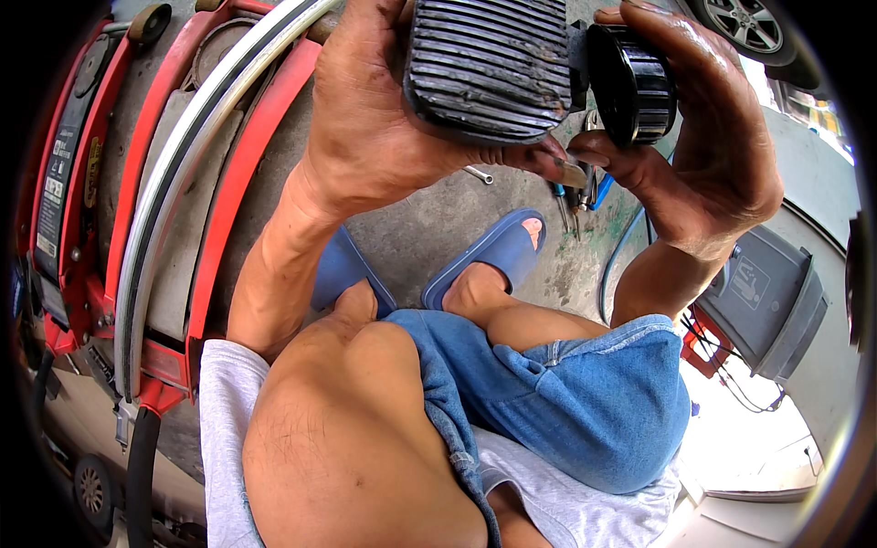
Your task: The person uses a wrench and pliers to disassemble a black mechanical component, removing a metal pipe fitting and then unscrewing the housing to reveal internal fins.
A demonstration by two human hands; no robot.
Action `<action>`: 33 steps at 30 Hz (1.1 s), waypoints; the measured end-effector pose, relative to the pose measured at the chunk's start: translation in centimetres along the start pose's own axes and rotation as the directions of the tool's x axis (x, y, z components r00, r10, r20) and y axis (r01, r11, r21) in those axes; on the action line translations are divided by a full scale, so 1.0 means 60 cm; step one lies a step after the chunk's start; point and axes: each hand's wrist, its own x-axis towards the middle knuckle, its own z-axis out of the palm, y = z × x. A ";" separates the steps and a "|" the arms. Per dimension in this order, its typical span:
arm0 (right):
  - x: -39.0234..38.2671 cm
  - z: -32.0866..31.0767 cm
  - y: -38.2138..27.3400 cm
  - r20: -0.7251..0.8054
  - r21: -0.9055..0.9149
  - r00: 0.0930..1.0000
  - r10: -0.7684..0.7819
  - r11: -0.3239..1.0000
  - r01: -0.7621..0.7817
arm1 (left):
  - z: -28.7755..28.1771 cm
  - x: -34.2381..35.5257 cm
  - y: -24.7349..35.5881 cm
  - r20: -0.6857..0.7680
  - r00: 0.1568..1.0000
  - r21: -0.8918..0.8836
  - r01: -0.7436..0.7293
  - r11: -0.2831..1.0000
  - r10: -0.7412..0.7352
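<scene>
High in the view, my left hand point(361, 137) is wrapped round a black block with ridged fins point(489, 68), its surface worn and greasy. To the right of the block, a round black cap with a ribbed rim point(649, 87) sits between the thumb and fingers of my right hand point(708, 169). The cap stands close beside a short dark neck on the block's right side; whether it is still joined there I cannot tell. Both hands are smudged with dark grease. The block hides some of my left fingers.
Red floor jacks point(251, 183) with a pale curved bar point(169, 173) line the left side. On the concrete beyond my sandals point(489, 251) lie a wrench point(480, 173) and several hand tools point(566, 205). A blue hose point(610, 260) and grey plastic case point(758, 292) are at right.
</scene>
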 end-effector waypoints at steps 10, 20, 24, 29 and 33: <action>-0.001 0.004 -0.006 -0.038 -0.017 0.999 0.021 1.000 -0.022 | -0.003 0.001 -0.013 0.019 0.995 0.077 -0.102 0.992 0.101; 0.001 0.008 -0.005 -0.032 0.024 0.999 0.028 0.999 -0.027 | 0.005 0.000 -0.003 -0.040 0.998 -0.095 0.039 0.995 -0.043; -0.001 0.005 -0.003 -0.079 0.002 0.997 -0.001 1.000 0.001 | 0.008 0.039 -0.035 0.015 0.990 -0.134 -0.135 0.982 0.138; 0.010 0.023 -0.016 -0.094 0.002 0.995 -0.021 1.000 0.021 | 0.010 0.050 -0.046 -0.003 0.952 -0.274 -0.296 0.915 0.307; 0.007 0.022 0.001 -0.109 0.050 0.994 -0.033 0.998 0.038 | 0.018 0.045 -0.028 -0.025 0.979 -0.339 -0.200 0.919 0.204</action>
